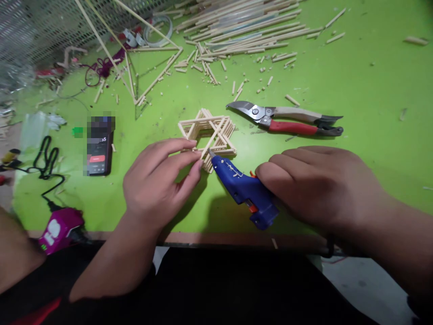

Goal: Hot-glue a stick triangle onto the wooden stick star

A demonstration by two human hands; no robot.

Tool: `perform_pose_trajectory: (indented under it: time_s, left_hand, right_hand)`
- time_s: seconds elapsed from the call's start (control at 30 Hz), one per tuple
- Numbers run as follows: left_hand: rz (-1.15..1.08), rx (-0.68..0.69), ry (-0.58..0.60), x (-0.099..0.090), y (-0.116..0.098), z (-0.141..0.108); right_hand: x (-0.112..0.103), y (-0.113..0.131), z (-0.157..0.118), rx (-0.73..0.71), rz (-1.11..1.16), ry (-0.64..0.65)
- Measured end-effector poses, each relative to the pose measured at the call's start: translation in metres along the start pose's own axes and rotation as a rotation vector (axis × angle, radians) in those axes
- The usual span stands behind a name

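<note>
We're pinching the stick star (pixel 223 128) at its near-left edge with left hand (pixel 160 180), fingers slightly parted; star sits just beyond fingertips on green table (pixel 382 113). Right hand (pixel 314 185) is gripping blue glue gun (pixel 241 185), curled closed, nozzle at star.

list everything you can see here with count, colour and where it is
star-shaped stick frame: one, pale, centre
glue gun: one, blue and orange, nozzle at star
pruning shears: one, red and pale handles, right of star
large stick frame: one, pale, far left
sticks: many, pale, far side
cut pieces: many, pale, scattered
roll of tape: one, whitish, beside large frame
cord: one tangle, purple, far left
phone: one, dark, left
cable: black, count unclear, left
box: one, magenta, near left
mesh: grey, far left
table: one, green, underneath
left hand: one, bare, fingertips at star
right hand: one, bare, holding glue gun
</note>
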State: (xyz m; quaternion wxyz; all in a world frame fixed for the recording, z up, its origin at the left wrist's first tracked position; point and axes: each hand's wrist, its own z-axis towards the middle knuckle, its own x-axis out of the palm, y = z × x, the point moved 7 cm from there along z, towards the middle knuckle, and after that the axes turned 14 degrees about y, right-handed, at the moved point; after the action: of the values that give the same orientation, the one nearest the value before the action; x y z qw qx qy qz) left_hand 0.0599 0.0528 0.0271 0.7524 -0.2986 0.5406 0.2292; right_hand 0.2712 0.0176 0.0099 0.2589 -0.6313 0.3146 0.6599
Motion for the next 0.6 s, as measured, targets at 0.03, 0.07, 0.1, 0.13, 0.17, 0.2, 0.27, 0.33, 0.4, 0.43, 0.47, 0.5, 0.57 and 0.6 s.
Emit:
perform_pose_trajectory:
  time_s: [0.03,0.07,0.1,0.13,0.17,0.2,0.27,0.33,0.4,0.43,0.47,0.5,0.57,0.6]
  left_hand:
    - [0.002,-0.002,0.001,0.0001,0.0002,0.0000]
    - [0.003,-0.005,-0.001,0.0001,0.0004,-0.0002]
    - [0.003,-0.011,0.000,0.0002,0.0008,-0.0004]
    - [0.001,-0.019,0.006,0.0006,0.0014,-0.0006]
    - [-0.004,-0.025,0.009,0.0007,0.0018,-0.0008]
    - [-0.011,-0.030,0.013,0.0008,0.0021,-0.0009]
    - [-0.016,-0.032,0.019,0.0005,0.0018,-0.0013]
    - [-0.011,-0.029,0.022,0.0001,0.0010,-0.0015]
    - [-0.002,-0.029,0.036,0.0006,0.0007,-0.0015]
    - [0.001,-0.027,0.036,0.0006,0.0006,-0.0015]
    - [0.004,-0.025,0.034,0.0006,0.0005,-0.0016]
    - [0.008,-0.022,0.028,0.0004,0.0005,-0.0017]
    - [0.010,-0.014,0.018,0.0002,0.0003,-0.0018]
    - [0.008,-0.011,0.014,0.0000,0.0002,-0.0019]
  right_hand:
    - [-0.0011,-0.0003,-0.0003,0.001,0.000,-0.005]
    - [-0.0018,-0.0005,-0.0005,0.001,0.001,-0.009]
    - [-0.0025,-0.0005,-0.0007,-0.001,0.002,-0.013]
    - [-0.0027,-0.0005,-0.0008,-0.002,0.003,-0.014]
    - [-0.0029,-0.0007,-0.0009,-0.002,0.003,-0.017]
    - [-0.0030,-0.0008,-0.0009,-0.003,0.003,-0.021]
    - [-0.0031,-0.0010,-0.0009,-0.005,0.006,-0.027]
    - [-0.0029,-0.0011,-0.0008,-0.006,0.007,-0.029]
    - [-0.0022,-0.0010,-0.0004,-0.002,0.004,-0.022]
    - [-0.0017,-0.0005,-0.0002,-0.005,0.004,-0.017]
    - [-0.0012,0.0001,-0.0001,-0.009,0.006,-0.012]
    - [-0.0011,0.0006,-0.0001,-0.010,0.005,-0.012]
    - [-0.0011,0.0014,-0.0003,-0.016,0.009,-0.009]
    - [-0.0013,0.0013,-0.0005,-0.016,0.012,-0.007]
